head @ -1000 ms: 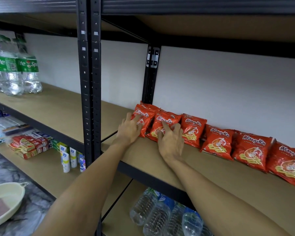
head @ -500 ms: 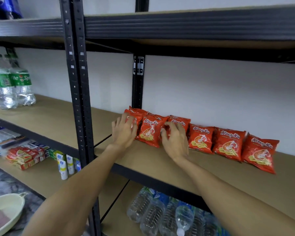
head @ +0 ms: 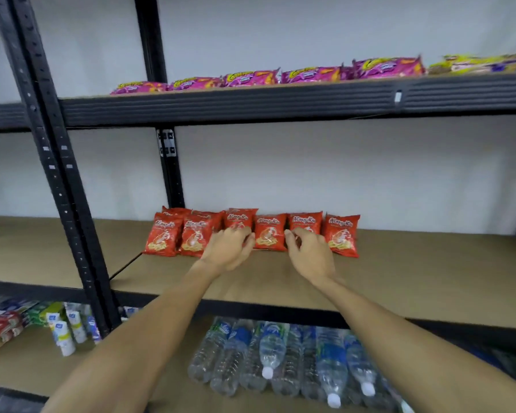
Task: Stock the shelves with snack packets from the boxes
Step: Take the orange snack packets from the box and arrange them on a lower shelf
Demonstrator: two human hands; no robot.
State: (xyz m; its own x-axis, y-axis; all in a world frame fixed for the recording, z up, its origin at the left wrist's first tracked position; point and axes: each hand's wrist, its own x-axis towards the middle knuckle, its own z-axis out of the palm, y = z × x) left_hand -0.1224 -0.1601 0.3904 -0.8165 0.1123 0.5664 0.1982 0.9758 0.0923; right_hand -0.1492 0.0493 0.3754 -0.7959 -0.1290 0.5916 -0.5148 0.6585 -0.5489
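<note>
A row of several red snack packets (head: 270,234) stands against the wall at the back of the middle shelf (head: 414,269), with more packets tucked behind at the left end. My left hand (head: 227,248) lies over the lower part of one packet, its fingertips at the left edge of the middle packet. My right hand (head: 309,253) sits at that packet's right edge with loosely curled fingers, covering the bottom of the neighbouring packet. Neither hand plainly grips anything. No box is in view.
Pink snack packets (head: 251,77) line the upper shelf. Water bottles (head: 271,353) lie on the shelf below, with small tubes (head: 63,335) and boxed goods to their left. A black upright post (head: 57,174) stands at the left. Bare board stretches right of the red row.
Both hands have shifted right along the red row, from the left-end packets to the middle one. The camera has pulled back and tilted up, showing the upper shelf.
</note>
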